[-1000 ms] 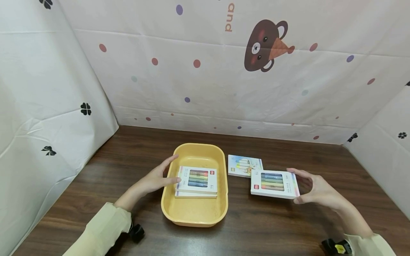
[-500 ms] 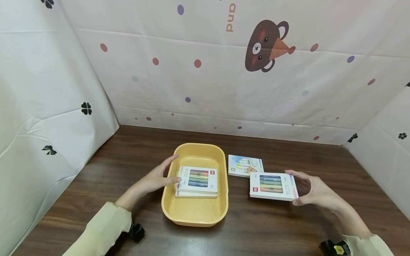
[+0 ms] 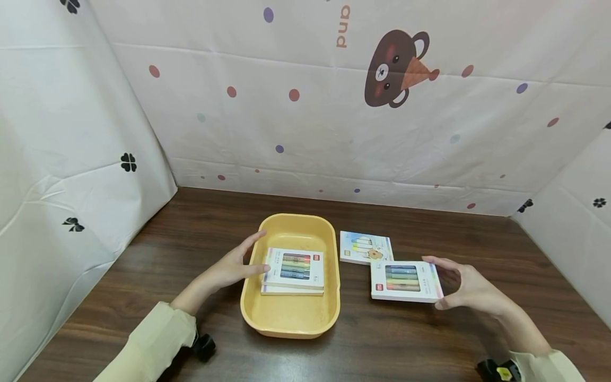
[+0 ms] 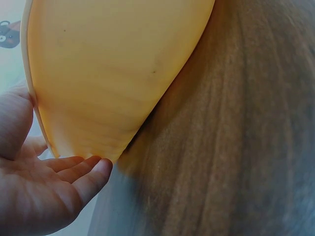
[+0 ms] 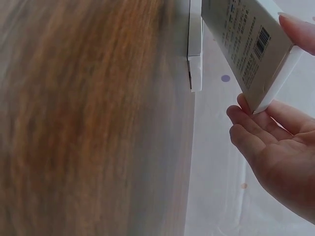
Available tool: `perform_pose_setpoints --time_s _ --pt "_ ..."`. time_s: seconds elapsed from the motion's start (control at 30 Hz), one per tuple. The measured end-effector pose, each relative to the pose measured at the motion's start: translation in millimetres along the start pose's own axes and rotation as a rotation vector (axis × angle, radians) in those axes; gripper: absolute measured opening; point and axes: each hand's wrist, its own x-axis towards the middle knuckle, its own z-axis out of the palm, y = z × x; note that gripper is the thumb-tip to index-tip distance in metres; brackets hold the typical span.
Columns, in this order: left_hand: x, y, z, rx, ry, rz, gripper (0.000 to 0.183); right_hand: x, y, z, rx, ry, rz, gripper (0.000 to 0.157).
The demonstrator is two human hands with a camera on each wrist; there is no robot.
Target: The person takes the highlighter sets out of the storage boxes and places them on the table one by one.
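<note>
My right hand pinches the right end of a white box of highlighters, whose window shows pastel-coloured pens. In the right wrist view the box's printed underside with a barcode faces the camera, raised off the wooden surface. My left hand holds the left rim of a yellow plastic basin; the left wrist view shows its fingers against the outer wall. Two similar boxes lie stacked inside the basin, the lower one mostly covered.
Another box, blue and white with pens pictured on it, lies right of the basin, its near corner overlapped by the held box. The dark wooden table ends at a white patterned cloth behind.
My right hand and its highlighter box have shifted slightly toward me and a little left, with the box turning slightly. The left hand and basin stay put.
</note>
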Motion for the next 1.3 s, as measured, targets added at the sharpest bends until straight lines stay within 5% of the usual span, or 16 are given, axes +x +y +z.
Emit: perform_pose_setpoints --time_s 0.93,1.3 --pt "-0.4 0.2 0.1 -0.005 -0.005 -0.001 0.082 1.8 0.0 2.7 -0.036 -0.039 0.009 0.084" --pt "-0.1 -0.4 -0.1 -0.004 -0.005 -0.002 0.083 1.5 -1.2 -0.5 -0.137 -0.057 0.095 0.086"
